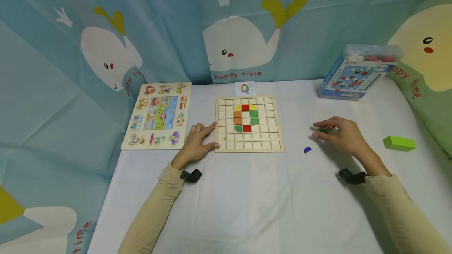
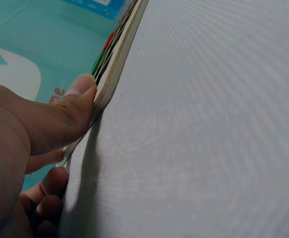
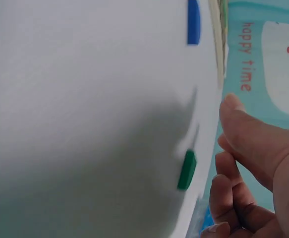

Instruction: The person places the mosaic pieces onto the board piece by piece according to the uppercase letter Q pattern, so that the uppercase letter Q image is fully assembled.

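Note:
My left hand [image 1: 197,140] touches the left side of a wooden grid board [image 1: 279,144], thumb at its near corner and index finger further up the edge. The left wrist view shows that thumb against the board's rim [image 2: 109,89]. Yellow, red, orange and green pieces form a ring in the grid. My right hand [image 1: 340,132] hovers over the table, thumb and index finger extended, holding nothing. Below it lies a small green piece [image 3: 187,170], partly hidden by the fingers in the head view. A blue rounded piece [image 1: 307,150] lies between board and right hand.
A picture card [image 1: 245,88] stands behind the grid board. On the left lies a knobbed picture puzzle [image 1: 187,109]. A blue box with a clear top [image 1: 353,77] stands at back right, and a light green block [image 1: 400,143] lies at far right.

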